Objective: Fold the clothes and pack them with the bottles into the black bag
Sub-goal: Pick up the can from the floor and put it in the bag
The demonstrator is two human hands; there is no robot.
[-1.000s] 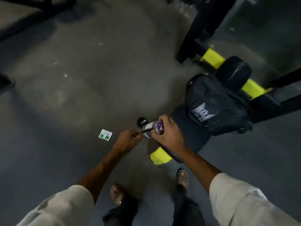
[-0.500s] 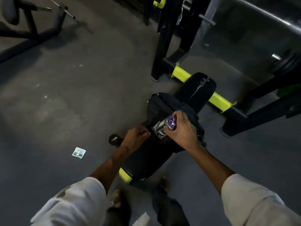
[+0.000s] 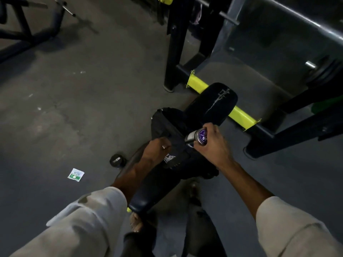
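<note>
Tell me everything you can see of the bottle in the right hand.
The bottle looks like brushed metal, cylindrical, with a round purple end bearing pale markings too small to read. It lies tilted, purple end toward the camera, other end pointing down at the black bag on the bench. The right hand grips it; the left hand holds the bag.
</note>
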